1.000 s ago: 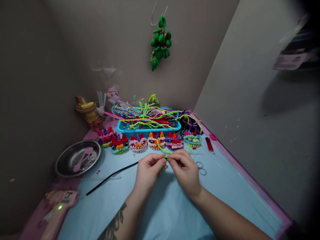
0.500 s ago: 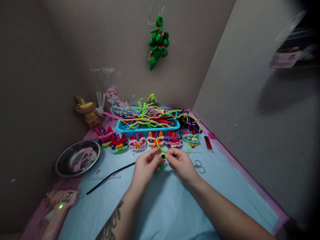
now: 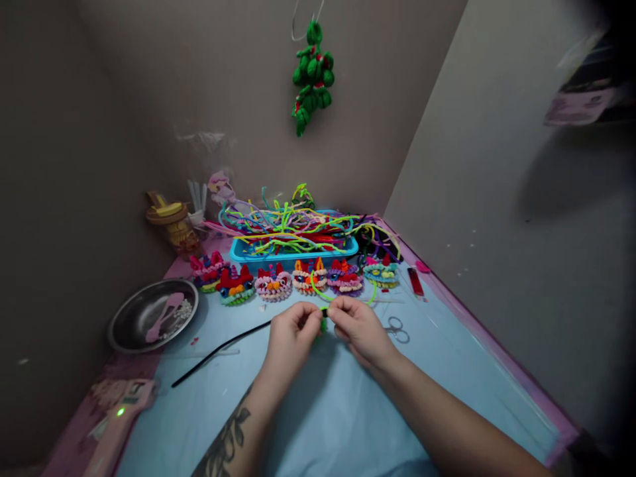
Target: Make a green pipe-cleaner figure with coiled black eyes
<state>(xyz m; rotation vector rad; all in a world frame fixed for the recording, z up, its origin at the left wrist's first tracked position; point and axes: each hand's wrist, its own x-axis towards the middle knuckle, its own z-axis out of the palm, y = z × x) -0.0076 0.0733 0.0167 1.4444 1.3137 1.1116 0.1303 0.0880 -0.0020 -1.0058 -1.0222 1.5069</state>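
Note:
My left hand (image 3: 293,331) and my right hand (image 3: 358,330) meet over the middle of the blue cloth, both closed in a pinch. Between their fingertips shows a small piece of green pipe cleaner work (image 3: 323,325) with a short black bit (image 3: 325,313) on it. Bright green pipe cleaner ends (image 3: 374,293) curve up behind the fingers. A long black pipe cleaner (image 3: 218,348) runs from the lower left up to my left hand, where it passes out of sight; I cannot tell whether it joins the black bit. Much of the held piece is hidden by my fingers.
A blue tray (image 3: 293,257) heaped with coloured pipe cleaners stands behind a row of finished lion-like heads (image 3: 273,283). Scissors (image 3: 396,329) lie right of my right hand. At left are a metal bowl (image 3: 119,324) and a pink glue gun (image 3: 116,424).
My fingertips have shifted slightly around the held piece, and the black bit sits a little lower. The green work below shows less. The view has tilted slightly.

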